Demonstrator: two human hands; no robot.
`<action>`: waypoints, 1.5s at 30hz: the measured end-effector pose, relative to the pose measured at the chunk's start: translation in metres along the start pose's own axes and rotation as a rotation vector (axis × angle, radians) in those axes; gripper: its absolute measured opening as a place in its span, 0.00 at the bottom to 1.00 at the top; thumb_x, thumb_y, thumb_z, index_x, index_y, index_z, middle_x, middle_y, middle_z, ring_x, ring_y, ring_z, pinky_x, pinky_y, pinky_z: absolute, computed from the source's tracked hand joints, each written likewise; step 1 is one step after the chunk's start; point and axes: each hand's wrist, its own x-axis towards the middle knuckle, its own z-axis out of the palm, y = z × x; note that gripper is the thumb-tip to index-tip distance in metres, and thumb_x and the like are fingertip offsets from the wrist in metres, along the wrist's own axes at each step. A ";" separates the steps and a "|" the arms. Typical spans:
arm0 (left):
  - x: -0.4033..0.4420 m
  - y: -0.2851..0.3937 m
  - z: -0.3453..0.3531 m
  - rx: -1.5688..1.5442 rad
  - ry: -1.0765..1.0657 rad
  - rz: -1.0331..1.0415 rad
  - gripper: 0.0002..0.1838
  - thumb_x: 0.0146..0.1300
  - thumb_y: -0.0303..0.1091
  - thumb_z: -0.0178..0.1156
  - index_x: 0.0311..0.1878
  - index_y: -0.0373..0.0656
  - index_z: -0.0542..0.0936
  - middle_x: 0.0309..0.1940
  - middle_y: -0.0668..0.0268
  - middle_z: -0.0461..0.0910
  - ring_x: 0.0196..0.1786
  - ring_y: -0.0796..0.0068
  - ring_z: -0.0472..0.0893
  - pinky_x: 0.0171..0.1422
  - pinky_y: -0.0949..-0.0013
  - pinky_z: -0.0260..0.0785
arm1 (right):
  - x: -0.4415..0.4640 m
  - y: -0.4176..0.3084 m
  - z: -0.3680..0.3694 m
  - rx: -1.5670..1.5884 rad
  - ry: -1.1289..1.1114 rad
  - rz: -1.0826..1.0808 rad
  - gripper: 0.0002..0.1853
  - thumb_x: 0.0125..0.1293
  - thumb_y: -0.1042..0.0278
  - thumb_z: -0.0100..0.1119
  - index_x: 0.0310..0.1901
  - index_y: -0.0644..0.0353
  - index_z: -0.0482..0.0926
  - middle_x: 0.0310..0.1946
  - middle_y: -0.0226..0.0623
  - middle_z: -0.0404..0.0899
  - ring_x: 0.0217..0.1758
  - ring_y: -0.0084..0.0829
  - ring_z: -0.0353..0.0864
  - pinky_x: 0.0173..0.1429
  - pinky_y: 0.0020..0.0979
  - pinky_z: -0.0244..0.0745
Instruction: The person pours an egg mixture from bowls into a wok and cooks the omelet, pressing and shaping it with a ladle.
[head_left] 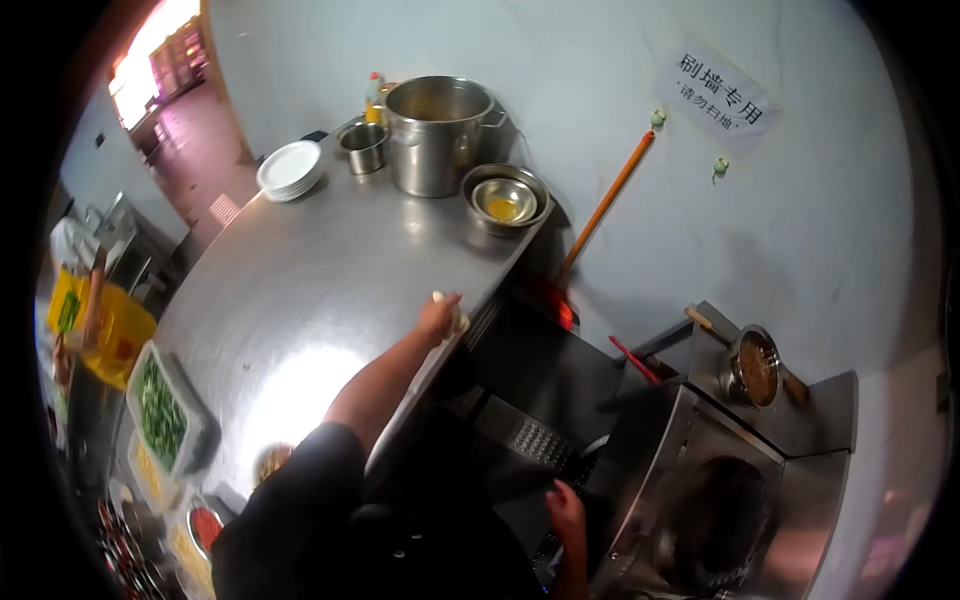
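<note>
Where left fingers (449, 303) curl tight, pale cloth (461, 323) lies clasped within, edges protruding, hold of right fingers (564, 499) unclear

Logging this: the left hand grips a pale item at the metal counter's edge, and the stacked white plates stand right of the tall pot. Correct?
Not quite: the head view shows the stacked white plates left of the tall pot, with a smaller pot between them. The left hand grips a pale item at the edge of the metal counter.
</note>
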 end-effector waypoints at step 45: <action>-0.378 -0.105 0.142 0.611 -0.225 -0.066 0.25 0.53 0.44 0.63 0.49 0.35 0.79 0.42 0.47 0.84 0.48 0.51 0.84 0.55 0.56 0.74 | 0.050 -0.028 -0.101 -0.866 0.213 0.226 0.24 0.69 0.73 0.48 0.65 0.74 0.66 0.61 0.59 0.69 0.46 0.50 0.85 0.46 0.44 0.83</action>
